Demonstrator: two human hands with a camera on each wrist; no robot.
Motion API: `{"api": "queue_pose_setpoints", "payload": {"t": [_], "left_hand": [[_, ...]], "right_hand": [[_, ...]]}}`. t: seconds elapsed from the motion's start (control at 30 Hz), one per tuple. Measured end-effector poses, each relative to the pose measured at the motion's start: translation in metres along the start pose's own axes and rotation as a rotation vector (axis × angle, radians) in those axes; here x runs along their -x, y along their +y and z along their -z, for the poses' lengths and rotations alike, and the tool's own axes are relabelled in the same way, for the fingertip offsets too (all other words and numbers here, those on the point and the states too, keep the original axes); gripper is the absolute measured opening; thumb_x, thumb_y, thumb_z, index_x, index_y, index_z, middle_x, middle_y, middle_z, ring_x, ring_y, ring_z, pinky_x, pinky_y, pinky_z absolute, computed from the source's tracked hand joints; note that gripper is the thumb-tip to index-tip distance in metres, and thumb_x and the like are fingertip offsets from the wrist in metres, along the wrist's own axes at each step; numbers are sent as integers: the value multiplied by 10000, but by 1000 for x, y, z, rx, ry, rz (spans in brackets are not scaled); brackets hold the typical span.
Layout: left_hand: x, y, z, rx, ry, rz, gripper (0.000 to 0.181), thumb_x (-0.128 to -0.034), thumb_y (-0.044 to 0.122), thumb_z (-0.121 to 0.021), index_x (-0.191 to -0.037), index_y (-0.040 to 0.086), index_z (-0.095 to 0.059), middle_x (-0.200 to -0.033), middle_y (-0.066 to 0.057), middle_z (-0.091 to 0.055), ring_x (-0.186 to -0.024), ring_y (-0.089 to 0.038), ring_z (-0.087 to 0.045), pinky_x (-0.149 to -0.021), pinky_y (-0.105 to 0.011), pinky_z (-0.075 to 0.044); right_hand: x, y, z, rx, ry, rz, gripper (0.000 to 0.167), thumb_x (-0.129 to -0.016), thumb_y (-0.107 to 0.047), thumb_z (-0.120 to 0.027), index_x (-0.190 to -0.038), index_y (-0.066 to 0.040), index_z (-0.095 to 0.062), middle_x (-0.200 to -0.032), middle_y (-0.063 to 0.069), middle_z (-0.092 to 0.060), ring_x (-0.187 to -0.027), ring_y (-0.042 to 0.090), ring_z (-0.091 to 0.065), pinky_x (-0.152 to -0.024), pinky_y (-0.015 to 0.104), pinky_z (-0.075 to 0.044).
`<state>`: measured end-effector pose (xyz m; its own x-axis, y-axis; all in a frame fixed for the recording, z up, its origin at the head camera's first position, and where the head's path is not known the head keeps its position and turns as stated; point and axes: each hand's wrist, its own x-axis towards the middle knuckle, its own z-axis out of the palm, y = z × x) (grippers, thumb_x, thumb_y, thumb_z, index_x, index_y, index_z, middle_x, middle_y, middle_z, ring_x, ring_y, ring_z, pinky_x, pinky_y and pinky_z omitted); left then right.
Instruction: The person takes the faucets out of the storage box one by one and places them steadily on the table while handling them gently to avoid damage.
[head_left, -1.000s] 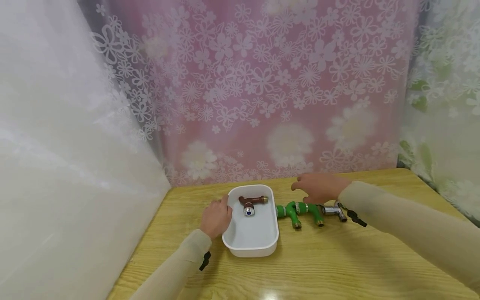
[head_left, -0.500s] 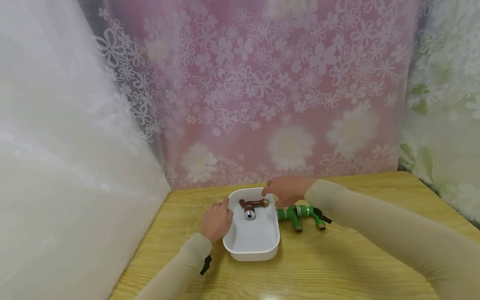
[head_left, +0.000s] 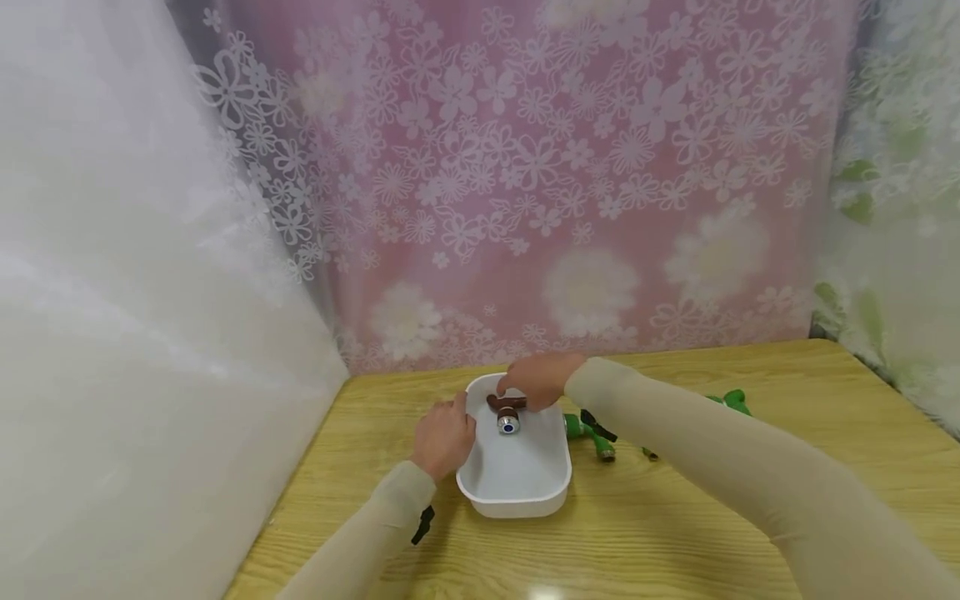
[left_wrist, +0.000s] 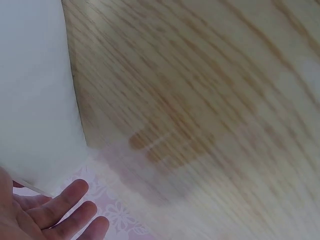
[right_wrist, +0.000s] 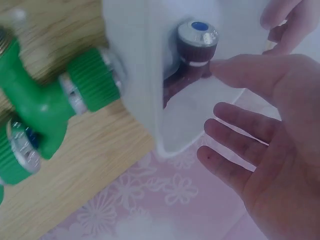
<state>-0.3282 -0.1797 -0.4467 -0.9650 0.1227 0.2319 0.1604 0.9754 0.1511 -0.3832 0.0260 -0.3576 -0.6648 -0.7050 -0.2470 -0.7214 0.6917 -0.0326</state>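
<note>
A white plastic tub (head_left: 517, 507) stands on the table, with a brown tap (head_left: 507, 403) lying inside near its far end. My left hand (head_left: 444, 437) grips the tub's left wall at the rim; in the left wrist view several of its fingers (left_wrist: 65, 202) show beside the wall. Over the tub's far right side, my right hand (head_left: 542, 380) reaches in with spread fingers. From the right wrist view, its index fingertip is close to the brown tap (right_wrist: 192, 50); whether they touch I cannot tell. My hand hides the tap's outlet end in the head view.
Right of the tub lies a green tap (head_left: 573, 426), with a second green tap (head_left: 649, 453) mostly behind my right sleeve. Farther right, more green tap parts (head_left: 733, 402) show past the sleeve. A pink flowered curtain (head_left: 570, 208) hangs behind the wooden table (head_left: 390, 387).
My right hand has moved left from above the green taps to over the brown tap in the tub. My left hand keeps its hold on the tub's left side.
</note>
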Motion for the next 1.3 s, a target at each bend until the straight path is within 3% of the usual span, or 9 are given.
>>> {"api": "queue_pose_setpoints", "payload": {"t": [0.2,0.43,0.57,0.73,0.9,1.13,1.3], "left_hand": [[0,3,1,-8,1,-12,462,-1038,256,-449,-1453,59,-503,-1235,-117,-696,-1127,-292,-652,-858,-476,-569],[-1,4,7,2,-9,-26,465,-1040,247,-464,-1467,68,-508,-1269,-134,-680,-1159,-312,-638,-901,-484,-556],[-1,2,7,-9,-19,-26,466,-1047,252,-458,-1481,89,-504,-1262,-128,-683,-1176,-314,-632,-912,-485,-552],[-1,1,4,-14,-36,-21,475,-1048,271,-450,-1488,99,-500,-1262,-123,-681,-1187,-309,-623,-881,-487,-560],[1,0,4,-26,-43,-8,480,-1051,282,-444,-1497,112,-493,-1271,-110,-679,-1188,-295,-622,-841,-487,-571],[4,0,5,-41,-28,-3,475,-1055,285,-439,-1492,111,-501,-1257,-103,-691,-1176,-294,-633,-832,-483,-578],[3,-2,4,-43,-21,1,475,-1057,288,-437,-1494,114,-499,-1256,-103,-691,-1182,-291,-631,-831,-480,-579]], "right_hand": [[-8,-5,1,-19,-13,16,528,-912,-75,-712,-1402,-240,-607,-1381,8,-619,-1157,169,-599,-992,405,-525],[-16,-7,-1,-40,-28,0,497,-919,-116,-732,-1388,-237,-623,-1384,28,-621,-1172,170,-597,-965,394,-528],[-24,-7,-5,-53,-42,-30,483,-921,-113,-730,-1369,-268,-637,-1373,6,-626,-1101,150,-597,-900,365,-541],[-34,-7,-9,-81,-63,-34,360,-946,-70,-676,-1251,-262,-696,-1229,-13,-666,-941,158,-567,-772,329,-497],[-42,-7,-13,-91,-82,-39,235,-980,-101,-634,-1122,-266,-723,-1027,-50,-670,-864,146,-566,-731,328,-462],[-53,-10,-20,-130,-103,-80,314,-968,-99,-650,-1197,-293,-741,-1028,-123,-677,-862,119,-579,-736,297,-494],[-58,-14,-20,-91,-110,-96,255,-959,-111,-656,-1095,-296,-767,-987,-137,-692,-823,109,-596,-722,293,-512]]}}
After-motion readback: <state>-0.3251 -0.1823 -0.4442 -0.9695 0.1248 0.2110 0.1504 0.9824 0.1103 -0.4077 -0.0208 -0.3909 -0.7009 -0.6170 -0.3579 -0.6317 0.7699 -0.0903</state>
